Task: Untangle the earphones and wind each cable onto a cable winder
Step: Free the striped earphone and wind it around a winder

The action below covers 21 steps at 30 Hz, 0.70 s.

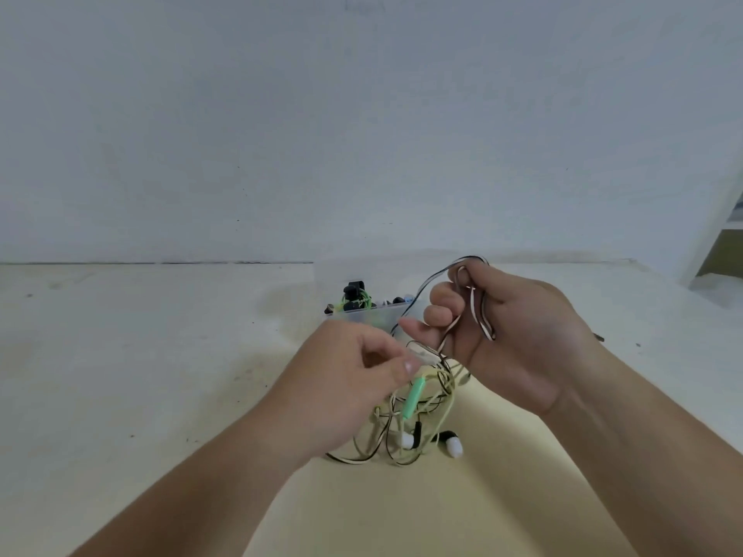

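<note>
Earphones (412, 400) dangle tangled; left hand (354, 379) pinches them low, right hand (514, 339) clutches them higher

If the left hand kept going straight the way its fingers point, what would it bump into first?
Past the tangled earphone cables it pinches, likely the right hand: the left hand points across at its palm. Depth is unclear, so it might pass beneath.

A plain pale grey wall (281, 114) fills the upper half and meets a whitish surface (120, 335), speckled and scuffed, along a thin dark seam. Nearer the camera lies a pale yellow area (442, 512). A white shelf unit (719, 235) stands at the far right edge. The light is soft and even.
</note>
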Motion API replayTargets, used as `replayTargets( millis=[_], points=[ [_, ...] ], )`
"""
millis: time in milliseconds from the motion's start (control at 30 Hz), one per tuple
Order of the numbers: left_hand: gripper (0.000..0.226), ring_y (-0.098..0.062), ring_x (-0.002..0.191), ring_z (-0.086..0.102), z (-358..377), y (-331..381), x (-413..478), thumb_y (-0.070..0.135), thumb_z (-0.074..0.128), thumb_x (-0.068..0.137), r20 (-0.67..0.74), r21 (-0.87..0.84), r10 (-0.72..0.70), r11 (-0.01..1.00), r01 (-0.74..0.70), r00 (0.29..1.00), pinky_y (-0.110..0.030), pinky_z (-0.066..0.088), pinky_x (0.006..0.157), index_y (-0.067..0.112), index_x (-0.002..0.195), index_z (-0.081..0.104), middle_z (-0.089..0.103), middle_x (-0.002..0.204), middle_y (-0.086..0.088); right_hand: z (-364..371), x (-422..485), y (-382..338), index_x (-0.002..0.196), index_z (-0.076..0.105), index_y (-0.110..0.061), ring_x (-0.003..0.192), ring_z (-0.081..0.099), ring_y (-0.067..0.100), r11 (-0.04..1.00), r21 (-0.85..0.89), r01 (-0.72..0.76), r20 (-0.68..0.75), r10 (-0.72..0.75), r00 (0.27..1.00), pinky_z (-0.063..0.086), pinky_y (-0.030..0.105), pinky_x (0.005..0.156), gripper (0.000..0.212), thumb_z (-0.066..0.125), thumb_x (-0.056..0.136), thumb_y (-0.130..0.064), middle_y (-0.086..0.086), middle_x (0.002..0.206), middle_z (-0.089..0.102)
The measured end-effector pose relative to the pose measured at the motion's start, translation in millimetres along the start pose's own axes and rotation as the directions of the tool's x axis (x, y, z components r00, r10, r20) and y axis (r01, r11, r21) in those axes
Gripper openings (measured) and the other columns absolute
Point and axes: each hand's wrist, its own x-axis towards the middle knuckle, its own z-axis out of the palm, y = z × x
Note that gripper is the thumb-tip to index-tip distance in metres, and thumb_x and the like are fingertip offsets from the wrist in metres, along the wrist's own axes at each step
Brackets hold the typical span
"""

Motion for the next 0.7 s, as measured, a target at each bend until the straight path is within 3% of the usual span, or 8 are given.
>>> replayTargets(
  millis=[67, 167, 300, 467, 533, 600, 700],
  points=[
    [0.014, -0.019, 0.065, 0.067, 8, 0, -2, 0.033, 0.068, 0.092, 0.009, -0.025, 0.0, 1.0, 0.001, 1.0, -0.041, 0.055, 0.073, 0.028, 0.085, 0.079, 0.075, 0.075, 0.001, 1, 0, 2, 0.074, 0.046, -0.009, 0.051, 0.045, 0.022, 1.0, 0.019, -0.009, 0.025, 0.009, 1.0, 0.06, 0.049, 0.075, 0.032, 0.038, 0.104, -0.018, 0.008, 0.062, 0.038],
    [0.028, -0.016, 0.053, 0.057, 17, 3, -5, 0.032, 0.063, 0.095, 0.076, -0.133, -0.08, 0.987, 0.089, 0.994, -0.033, 0.045, 0.061, 0.022, 0.073, 0.076, 0.065, 0.061, 0.001, 3, -1, 4, 0.074, 0.046, -0.009, 0.051, 0.046, 0.022, 0.999, 0.033, -0.013, 0.065, 0.011, 0.998, 0.059, 0.05, 0.078, 0.033, 0.037, 0.104, -0.018, 0.009, 0.063, 0.038],
    [0.02, -0.027, 0.064, 0.055, 21, 4, -5, 0.024, 0.067, 0.093, 0.169, -0.337, -0.166, 0.917, 0.215, 0.971, -0.036, 0.04, 0.065, 0.011, 0.084, 0.078, 0.071, 0.085, -0.025, 3, -1, 6, 0.074, 0.045, -0.01, 0.053, 0.046, 0.022, 0.998, 0.053, -0.023, 0.101, 0.018, 0.995, 0.058, 0.05, 0.084, 0.032, 0.037, 0.103, -0.019, 0.008, 0.064, 0.039],
    [0.012, -0.021, 0.063, 0.055, 22, 5, -4, 0.008, 0.067, 0.088, 0.104, -0.449, -0.235, 0.856, 0.256, 0.966, -0.029, 0.044, 0.058, 0.004, 0.079, 0.074, 0.065, 0.07, -0.01, 7, -3, 5, 0.074, 0.044, -0.011, 0.053, 0.041, 0.02, 0.996, 0.087, -0.023, 0.115, 0.013, 0.993, 0.059, 0.049, 0.084, 0.031, 0.038, 0.102, -0.021, 0.006, 0.064, 0.035],
    [0.015, -0.014, 0.055, 0.052, 19, 4, 0, 0.005, 0.061, 0.087, -0.006, -0.42, -0.249, 0.88, 0.223, 0.969, -0.03, 0.046, 0.06, 0.009, 0.074, 0.068, 0.06, 0.062, -0.003, 5, -3, -1, 0.072, 0.044, -0.011, 0.053, 0.033, 0.02, 0.999, -0.001, 0.033, 0.043, -0.033, 0.999, 0.06, 0.045, 0.073, 0.03, 0.043, 0.101, -0.02, 0.005, 0.064, 0.029],
    [0.016, -0.011, 0.052, 0.053, 12, 4, 2, 0.004, 0.059, 0.087, -0.087, -0.358, -0.218, 0.917, 0.174, 0.972, -0.026, 0.048, 0.057, 0.01, 0.073, 0.065, 0.061, 0.061, -0.002, -1, -3, -7, 0.072, 0.044, -0.012, 0.053, 0.029, 0.021, 0.968, -0.229, 0.098, -0.053, -0.113, 0.992, 0.058, 0.04, 0.066, 0.026, 0.05, 0.097, -0.013, 0.005, 0.062, 0.027],
    [0.012, -0.016, 0.057, 0.053, 5, 3, 4, -0.003, 0.057, 0.083, -0.111, -0.251, -0.136, 0.962, 0.105, 0.984, -0.026, 0.048, 0.057, 0.002, 0.076, 0.066, 0.062, 0.062, -0.004, -8, -2, -6, 0.082, 0.049, -0.01, 0.05, 0.032, 0.02, 0.839, -0.535, 0.098, -0.06, -0.153, 0.986, 0.057, 0.04, 0.07, 0.016, 0.059, 0.09, 0.0, 0.004, 0.057, 0.033]
  ],
)
